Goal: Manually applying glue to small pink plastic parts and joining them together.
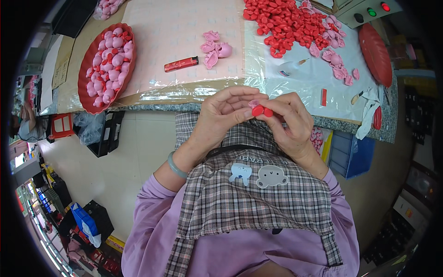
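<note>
Close to the table's front edge, my left hand (216,112) and my right hand (293,121) meet with fingertips pinched together. Between them is a small pink plastic part (253,104), mostly covered by the fingers of my left hand. Thumb and forefinger of my right hand grip a glossy red piece (257,111) with two rounded lobes, held against the pink part. Beyond my hands lie several loose pink hollow shells (211,59) and a slim red lighter-shaped item (181,64). A heap of red pieces (288,23) spreads at the far right.
Pink balls with red pieces fill a red scalloped tray (130,39) at left. A clear needle-tipped bottle (290,69), loose pink shells (339,69) and a red strip (324,97) lie right. Another red tray (376,55) stands at the right edge. A blue crate (353,154) sits below.
</note>
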`<act>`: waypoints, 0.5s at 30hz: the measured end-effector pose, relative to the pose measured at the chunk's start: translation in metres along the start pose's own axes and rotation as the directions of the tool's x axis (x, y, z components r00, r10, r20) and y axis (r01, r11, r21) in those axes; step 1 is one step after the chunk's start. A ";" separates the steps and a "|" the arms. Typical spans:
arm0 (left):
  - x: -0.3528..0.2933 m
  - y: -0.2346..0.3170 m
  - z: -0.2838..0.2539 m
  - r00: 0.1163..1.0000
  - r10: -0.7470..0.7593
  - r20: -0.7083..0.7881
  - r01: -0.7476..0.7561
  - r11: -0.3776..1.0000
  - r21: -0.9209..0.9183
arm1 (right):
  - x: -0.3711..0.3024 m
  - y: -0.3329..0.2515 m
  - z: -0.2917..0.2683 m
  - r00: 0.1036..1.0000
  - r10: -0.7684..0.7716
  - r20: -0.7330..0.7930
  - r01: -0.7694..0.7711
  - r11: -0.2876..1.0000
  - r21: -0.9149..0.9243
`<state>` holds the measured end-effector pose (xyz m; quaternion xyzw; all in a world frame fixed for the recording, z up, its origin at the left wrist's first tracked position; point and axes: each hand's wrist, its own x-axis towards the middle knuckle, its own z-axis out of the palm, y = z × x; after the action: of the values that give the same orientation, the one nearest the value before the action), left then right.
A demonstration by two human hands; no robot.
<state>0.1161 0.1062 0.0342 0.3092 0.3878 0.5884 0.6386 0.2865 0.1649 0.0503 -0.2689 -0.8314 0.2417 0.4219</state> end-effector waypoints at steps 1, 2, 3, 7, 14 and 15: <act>-0.001 0.003 0.003 0.999 -0.002 0.041 0.005 0.997 -0.075 | 0.001 -0.001 -0.001 1.000 -0.002 -0.002 0.002 1.000 0.000; -0.002 0.004 0.004 0.997 -0.002 0.081 0.014 0.989 -0.149 | 0.002 -0.002 -0.003 0.999 -0.041 0.006 0.041 0.999 -0.024; -0.003 0.005 0.004 0.997 -0.001 0.082 0.014 0.989 -0.150 | 0.002 -0.003 -0.004 0.997 -0.079 0.015 0.080 0.996 -0.049; -0.006 0.004 0.002 0.987 -0.066 0.143 0.097 0.970 -0.223 | 0.000 0.002 -0.004 0.991 -0.136 -0.015 0.134 0.986 -0.101; -0.005 0.003 0.004 0.988 -0.104 0.111 0.120 0.982 -0.146 | 0.001 0.002 -0.005 0.981 -0.195 -0.003 0.194 0.976 -0.101; -0.006 0.002 0.004 0.988 -0.106 0.115 0.122 0.982 -0.147 | 0.000 0.001 -0.005 0.978 -0.210 -0.012 0.208 0.975 -0.084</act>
<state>0.1187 0.1008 0.0389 0.2673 0.3236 0.5616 0.7130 0.2911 0.1667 0.0528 -0.1998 -0.8598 0.1589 0.4422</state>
